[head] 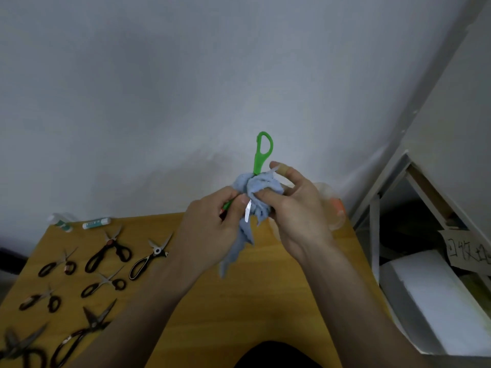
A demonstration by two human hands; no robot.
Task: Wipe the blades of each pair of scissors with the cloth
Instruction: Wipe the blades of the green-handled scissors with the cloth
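1. The green-handled scissors (261, 152) are held up in the air above the far edge of the table (265, 301), not resting on it. They are splayed open: one handle loop points up and away, and one bare blade tip shows between the hands, pointing down.

2. The left hand (212, 224) curls its fingers around the lower handle, of which only a sliver of green shows. This grip likely steadies the tool while the other hand works.

3. The right hand (292, 208) pinches the bunched blue cloth (259, 192) between thumb and fingers, apparently around the hidden second blade and the pivot; the index finger is lifted clear. A tail of cloth hangs down toward the table.

4. Judgement: the scissors are spread so each blade can be wiped singly, and the cloth pads the fingers from the edge.

5. Seven other pairs of scissors (109, 251) lie in loose rows along the table's left edge, well apart from the hands, probably so that each pair can be taken in turn.

6. Two small tubes (96, 223) lie at the far left corner, and a clear container (332, 205) sits at the far right corner, mostly hidden behind the right hand.
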